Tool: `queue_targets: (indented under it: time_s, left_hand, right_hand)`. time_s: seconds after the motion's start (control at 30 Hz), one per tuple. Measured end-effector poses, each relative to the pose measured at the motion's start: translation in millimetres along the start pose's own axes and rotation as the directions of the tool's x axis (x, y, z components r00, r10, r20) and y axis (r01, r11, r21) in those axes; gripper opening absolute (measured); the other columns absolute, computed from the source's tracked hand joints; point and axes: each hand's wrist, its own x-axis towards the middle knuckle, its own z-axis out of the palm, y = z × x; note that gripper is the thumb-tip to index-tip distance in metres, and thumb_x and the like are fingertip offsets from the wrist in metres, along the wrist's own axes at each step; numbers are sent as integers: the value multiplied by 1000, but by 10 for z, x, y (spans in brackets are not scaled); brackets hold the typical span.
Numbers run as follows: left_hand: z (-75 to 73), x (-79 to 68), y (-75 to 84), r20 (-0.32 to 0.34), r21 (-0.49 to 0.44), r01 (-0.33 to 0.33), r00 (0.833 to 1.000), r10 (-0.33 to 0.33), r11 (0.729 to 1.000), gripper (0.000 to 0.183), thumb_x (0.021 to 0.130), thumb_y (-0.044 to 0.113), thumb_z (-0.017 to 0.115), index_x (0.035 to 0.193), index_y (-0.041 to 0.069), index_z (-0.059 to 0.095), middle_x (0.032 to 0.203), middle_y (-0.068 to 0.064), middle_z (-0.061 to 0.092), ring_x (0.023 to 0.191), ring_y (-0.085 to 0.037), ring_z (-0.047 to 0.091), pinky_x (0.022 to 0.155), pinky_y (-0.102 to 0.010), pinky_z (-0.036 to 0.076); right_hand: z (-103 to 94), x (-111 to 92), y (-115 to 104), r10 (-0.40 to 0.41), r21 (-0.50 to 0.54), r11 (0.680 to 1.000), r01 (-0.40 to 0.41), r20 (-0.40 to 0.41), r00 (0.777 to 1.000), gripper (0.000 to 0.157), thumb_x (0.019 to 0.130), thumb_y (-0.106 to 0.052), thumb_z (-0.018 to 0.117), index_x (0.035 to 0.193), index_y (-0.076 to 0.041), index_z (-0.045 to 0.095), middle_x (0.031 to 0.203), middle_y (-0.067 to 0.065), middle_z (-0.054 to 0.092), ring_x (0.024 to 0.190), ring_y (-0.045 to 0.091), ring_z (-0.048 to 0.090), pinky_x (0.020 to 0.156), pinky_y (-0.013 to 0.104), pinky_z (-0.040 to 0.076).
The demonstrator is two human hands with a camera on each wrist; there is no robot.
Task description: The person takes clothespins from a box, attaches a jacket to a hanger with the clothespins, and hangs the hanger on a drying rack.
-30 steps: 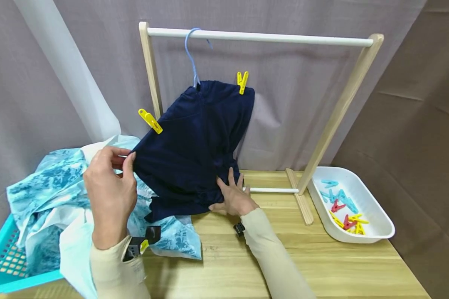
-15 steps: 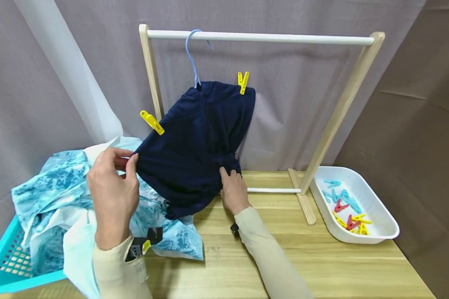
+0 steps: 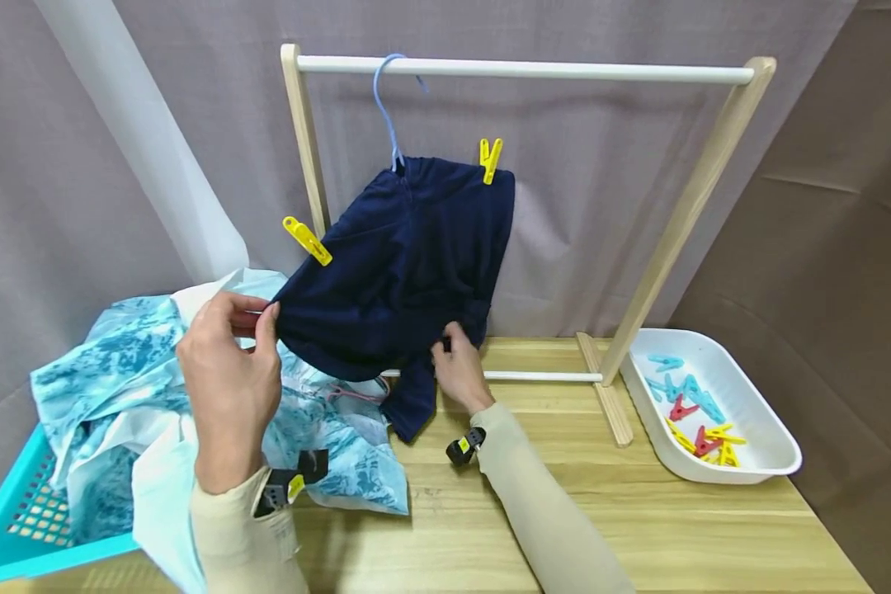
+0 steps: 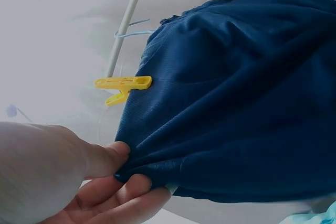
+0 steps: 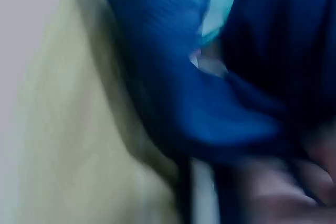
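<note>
A dark navy garment (image 3: 416,256) hangs from a light blue hanger (image 3: 383,107) on the rack's white top rail (image 3: 564,71). One yellow clothespin (image 3: 308,241) is clipped on its left edge, another yellow clothespin (image 3: 490,161) on its upper right. My left hand (image 3: 230,371) pinches the garment's left corner between thumb and fingers, drawing the cloth taut; the left wrist view shows this pinch (image 4: 123,166) close up. At the lower right, my right hand (image 3: 460,371) grips the cloth with curled fingers, and a loose flap (image 3: 413,404) dangles beside it. The right wrist view is blurred.
On the left, a turquoise basket (image 3: 59,561) overflows with blue-and-white patterned fabric (image 3: 134,355), which spreads onto the wooden table (image 3: 535,528). A white tray (image 3: 768,445) of blue, red and yellow clothespins stands right of the rack's wooden leg (image 3: 683,223).
My right hand has gone from spread fingers on the garment's lower part to curled fingers on it. The bottom flap has swung right and hangs lower. My left hand keeps its pinch.
</note>
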Motion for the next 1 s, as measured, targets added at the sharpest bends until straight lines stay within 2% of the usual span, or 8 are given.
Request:
queue_targets:
  time_s: [0.17, 0.23, 0.37, 0.53, 0.67, 0.87, 0.93, 1.0]
  left_hand:
    - [-39, 1, -26, 18, -33, 17, 1000, -17, 999, 19, 98, 17, 67, 103, -1, 70, 96, -17, 71, 86, -33, 70, 67, -19, 39]
    - [-69, 3, -35, 41, -36, 31, 999, -29, 999, 19, 98, 18, 67, 105, 0, 69, 98, -16, 72, 88, -31, 70, 68, -19, 41]
    - [-147, 0, -38, 128, -5, 93, 987, -92, 996, 22, 98, 19, 68, 114, 3, 67, 109, -15, 72, 95, -33, 71, 75, -33, 53]
    - [-224, -34, -58, 292, 91, 153, 941, -173, 984, 32, 96, 18, 71, 122, 1, 64, 121, -19, 68, 104, -38, 70, 86, -51, 56]
    - [-239, -71, -109, 505, 211, 116, 837, -210, 971, 36, 97, 21, 70, 125, -1, 63, 124, -23, 64, 114, -41, 62, 93, -54, 52]
    - [-21, -219, -220, 765, 357, -126, 607, -213, 925, 22, 93, 10, 67, 113, 0, 70, 118, -25, 66, 114, -44, 62, 91, -56, 53]
    - [76, -297, -244, 785, 400, -186, 575, -230, 897, 17, 92, 6, 64, 106, 1, 71, 114, -24, 67, 110, -44, 63, 85, -58, 56]
    - [144, -372, -263, 773, 443, -215, 583, -250, 870, 15, 89, 3, 63, 102, 1, 70, 111, -25, 67, 109, -46, 62, 80, -59, 57]
  right_hand:
    - [-89, -115, -179, -13, -311, 933, 179, 470, 883, 47, 105, -29, 56, 147, -7, 51, 141, 17, 62, 128, 33, 61, 107, 45, 49]
    - [-139, -153, -246, 11, -363, 909, 203, 507, 862, 53, 104, -30, 60, 151, -7, 48, 145, 17, 59, 130, 34, 60, 108, 45, 49]
    - [-235, -219, -365, 30, -422, 885, 195, 469, 883, 48, 102, -30, 63, 141, -4, 58, 138, 15, 64, 123, 31, 64, 102, 43, 52]
    - [-335, -301, -508, -11, -369, 900, 232, 512, 859, 35, 102, -31, 63, 128, -9, 67, 116, 7, 72, 102, 20, 69, 88, 36, 56]
    - [-376, -341, -604, -163, -198, 928, 315, 546, 822, 31, 104, -29, 60, 129, -13, 68, 116, 4, 74, 100, 15, 70, 86, 32, 56]
    - [-298, -407, -685, -358, 51, 903, 427, 638, 681, 46, 105, -31, 57, 150, -19, 52, 135, 5, 67, 103, 13, 69, 88, 27, 56]
    - [-234, -472, -715, -350, 87, 906, 414, 704, 618, 53, 102, -35, 62, 152, -20, 50, 139, 4, 64, 104, 13, 67, 87, 27, 55]
    - [-153, -550, -744, -317, 77, 906, 416, 775, 547, 64, 96, -42, 69, 153, -21, 48, 134, 1, 64, 98, 11, 63, 85, 24, 53]
